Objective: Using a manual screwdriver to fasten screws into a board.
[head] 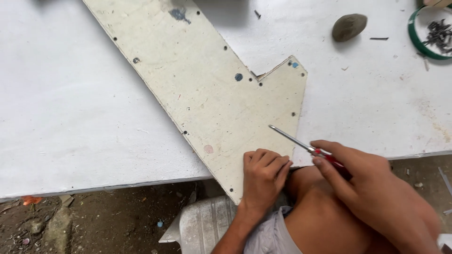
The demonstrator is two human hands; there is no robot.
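Screwdriver [306, 146], red-handled with a thin metal shaft, held in the right hand [362, 181]. Fingers wrapped closed around the handle, forefinger laid along it. The shaft angles up and away to the left of that hand, and its tip sits over the cream board [207, 89]; whether the tip touches the surface cannot be told.

Head view: the left hand [263, 174] is just left of the right hand, fingers curled into a loose fist, knuckles pressed down on the near edge of the board. It holds nothing. The screwdriver shaft passes just beyond the left hand's knuckles, close but apart from them.

The board is an irregular cut panel dotted with small holes and dark screw heads. It lies on a white table [70, 117] and runs from under the left hand away to the far left. Its near corner overhangs the table edge.

Well beyond the right hand: a grey stone [349, 27], and further right a green-rimmed dish [414, 37] of dark screws [439, 34]. A bare knee [320, 207] lies below both hands.
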